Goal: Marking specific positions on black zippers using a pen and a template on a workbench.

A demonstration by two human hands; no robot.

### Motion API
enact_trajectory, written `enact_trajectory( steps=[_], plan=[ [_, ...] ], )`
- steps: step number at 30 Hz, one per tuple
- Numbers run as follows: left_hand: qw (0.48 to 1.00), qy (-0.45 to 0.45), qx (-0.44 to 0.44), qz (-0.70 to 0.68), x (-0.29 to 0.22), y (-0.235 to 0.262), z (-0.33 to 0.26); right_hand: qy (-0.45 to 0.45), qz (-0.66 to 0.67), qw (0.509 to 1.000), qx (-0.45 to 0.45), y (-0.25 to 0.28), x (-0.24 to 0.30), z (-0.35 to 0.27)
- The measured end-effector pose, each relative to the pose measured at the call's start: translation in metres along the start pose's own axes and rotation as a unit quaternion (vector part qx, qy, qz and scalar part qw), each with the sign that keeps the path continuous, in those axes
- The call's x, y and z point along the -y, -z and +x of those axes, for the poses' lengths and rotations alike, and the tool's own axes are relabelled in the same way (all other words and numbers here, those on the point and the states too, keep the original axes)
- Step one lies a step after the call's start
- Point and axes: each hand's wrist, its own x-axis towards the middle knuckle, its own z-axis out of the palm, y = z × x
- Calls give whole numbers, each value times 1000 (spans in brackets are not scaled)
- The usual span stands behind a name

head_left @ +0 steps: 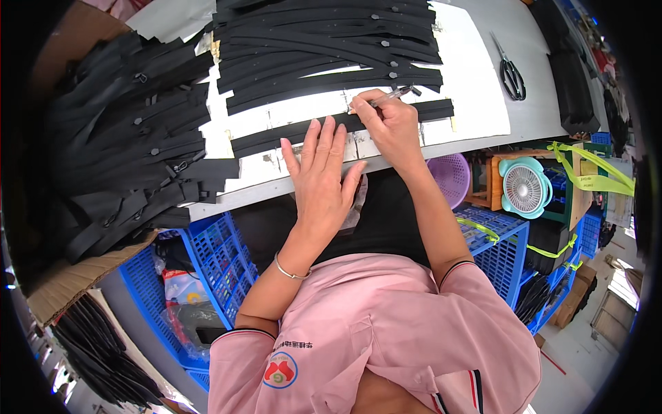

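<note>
1. A single black zipper strip (345, 124) lies flat along the near edge of the white table (483, 103), running left to right, apart from the stacked ones beyond it.
2. The right hand (389, 121) is curled tight around a clear pen (386, 96), its tip down at the strip's far edge; this looks like the marking step, with a mark being set on the tape.
3. The left hand (321, 169) lies open and flat, fingers spread, its fingertips on the strip just left of the pen, seemingly pinning it against slipping; the palm hangs past the table's near edge.
4. By my reading, what comes next calls for a steady pen tip and firm pressure from the flat hand, so the strip does not creep under the stroke.
5. Beyond the strip, a fanned stack of black zippers (324, 48) covers the far part of the table, their sliders showing.
6. Left of the strip, a larger heap of zippers (131, 152) sits on cardboard.
7. Right of the strip and well apart, black-handled scissors (510, 69) lie on the table.
8. Below the table stand blue crates (221, 255), a purple basket (452, 179) and a small teal fan (524, 186).
</note>
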Motion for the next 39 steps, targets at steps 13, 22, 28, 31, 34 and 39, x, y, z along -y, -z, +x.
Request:
enact_trajectory(
  steps=[13, 22, 28, 31, 34, 39],
  plan=[
    [1000, 4, -3, 17, 1, -1, 0, 36, 18, 997, 70, 8, -7, -1],
    [1000, 7, 13, 26, 1, 0, 1, 52, 25, 995, 77, 14, -1, -2],
    [999, 5, 17, 31, 1, 0, 0, -47, 198, 979, -28, 67, -1, 0],
    [999, 5, 17, 33, 0, 0, 0, -79, 152, 983, -67, 93, -23, 10],
    [999, 8, 20, 35, 0, 0, 1, -90, 152, 983, -48, 101, -38, 2],
    [999, 24, -18, 17, -9, -4, 7, -61, 95, 992, -51, 96, -46, 3]
  ],
)
